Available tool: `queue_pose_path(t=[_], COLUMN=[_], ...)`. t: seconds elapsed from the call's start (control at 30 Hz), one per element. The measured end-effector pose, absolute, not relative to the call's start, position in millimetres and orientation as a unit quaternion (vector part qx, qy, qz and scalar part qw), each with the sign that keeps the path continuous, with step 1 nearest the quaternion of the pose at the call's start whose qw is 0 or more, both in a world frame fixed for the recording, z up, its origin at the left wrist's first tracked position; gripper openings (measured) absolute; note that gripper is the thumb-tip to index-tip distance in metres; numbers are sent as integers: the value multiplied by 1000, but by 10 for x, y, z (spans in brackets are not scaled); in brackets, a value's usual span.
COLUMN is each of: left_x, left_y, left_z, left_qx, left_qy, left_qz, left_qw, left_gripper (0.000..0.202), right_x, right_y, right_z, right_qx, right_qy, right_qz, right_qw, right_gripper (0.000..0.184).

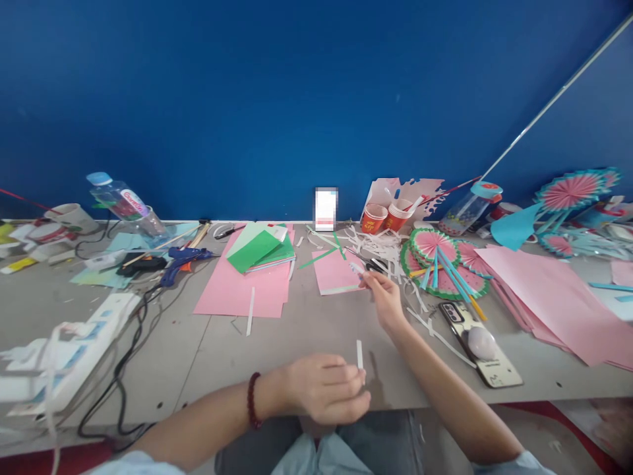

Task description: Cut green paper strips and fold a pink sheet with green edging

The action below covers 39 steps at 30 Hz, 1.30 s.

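Head view: holding a narrow white paper strip (359,354) upright in the left hand (329,389), with fingers curled nearly closed, near the front edge of the grey table (297,343). Pinching a small slim whitish object (355,268), too blurred to identify, between thumb and fingers of the right hand (388,300), by the right edge of a small pink paper sheet (333,274). Showing at left: green paper sheets (254,251) on large pink paper (237,290). Showing at right: pleated pink-and-green paper fans (426,245), behind a pale-backed phone (499,373).
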<state>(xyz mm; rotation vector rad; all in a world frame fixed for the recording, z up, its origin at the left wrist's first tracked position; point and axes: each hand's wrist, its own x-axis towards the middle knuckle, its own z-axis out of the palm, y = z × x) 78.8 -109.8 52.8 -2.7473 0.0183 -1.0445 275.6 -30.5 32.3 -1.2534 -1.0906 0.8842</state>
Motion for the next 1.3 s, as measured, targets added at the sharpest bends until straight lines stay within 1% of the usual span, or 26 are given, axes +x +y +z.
queue_pose_path(t=[0.03, 0.1, 0.17, 0.23, 0.3, 0.37, 0.4, 0.47, 0.53, 0.6, 0.63, 0.7, 0.77, 0.8, 0.87, 0.9, 0.97, 1.03, 1.17, 1.23, 1.3], left_x=[798, 802, 796, 802, 820, 833, 832, 812, 777, 743, 731, 715, 710, 710, 709, 708, 704, 700, 700, 704, 710], left_y=[-1104, -1075, -1015, -959, -919, -883, -860, -801, -734, -679, -659, -635, -624, -621, -612, -606, -590, -573, -559, -571, -594], left_z=[521, 504, 485, 466, 453, 447, 445, 438, 424, 405, 396, 385, 382, 382, 381, 377, 363, 344, 329, 345, 368], left_qx=[-931, -930, -921, -886, -828, -742, -688, -599, -506, -437, -413, -380, -361, -357, -354, -355, -370, -399, -490, -547, -612], left_qy=[11, -31, -83, -126, -201, -271, -276, -237, -205, -190, -187, -184, -185, -187, -192, -196, -206, -221, -263, -295, -336], left_qz=[-352, -360, -381, -438, -480, -489, -498, -456, -445, -447, -452, -459, -464, -466, -470, -471, -471, -467, -450, -436, -421], left_qw=[97, 61, -4, -84, -209, -370, -449, -614, -710, -757, -769, -782, -787, -788, -786, -783, -774, -757, -699, -650, -579], left_gripper=[12, 18, 29, 38, 40, 40, 42, 52, 55, 55, 54, 54, 54, 54, 54, 53, 53, 54, 59, 61, 62], right_x=[2824, 2952, 3071, 3188, 3304, 3403, 3439, 3475, 3462, 3408, 3369, 3272, 3159, 3101, 2993, 2949, 2889, 2870, 2908, 2930, 2942], right_y=[-258, -187, -134, -83, -30, 11, 22, 28, 17, 0, -10, -40, -89, -122, -194, -229, -281, -298, -257, -235, -226], right_z=[327, 347, 366, 368, 340, 285, 250, 181, 135, 136, 156, 227, 314, 355, 414, 430, 435, 415, 359, 349, 357], right_qx=[-544, -556, -573, -590, -608, -640, -655, -681, -688, -671, -654, -607, -553, -532, -489, -471, -457, -463, -463, -459, -461], right_qy=[-457, -461, -497, -547, -604, -631, -642, -654, -663, -674, -682, -702, -714, -710, -675, -652, -615, -588, -576, -590, -601], right_qz=[356, 303, 232, 133, 56, -3, -17, -25, -22, -16, -9, 34, 135, 217, 405, 470, 540, 557, 539, 524, 510], right_qw=[606, 621, 609, 579, 512, 439, 397, 327, 296, 309, 327, 372, 408, 408, 377, 363, 347, 358, 405, 407, 408], right_gripper=[24, 26, 27, 27, 27, 26, 25, 21, 28, 34, 33, 23, 14, 16, 31, 34, 35, 33, 30, 30, 29])
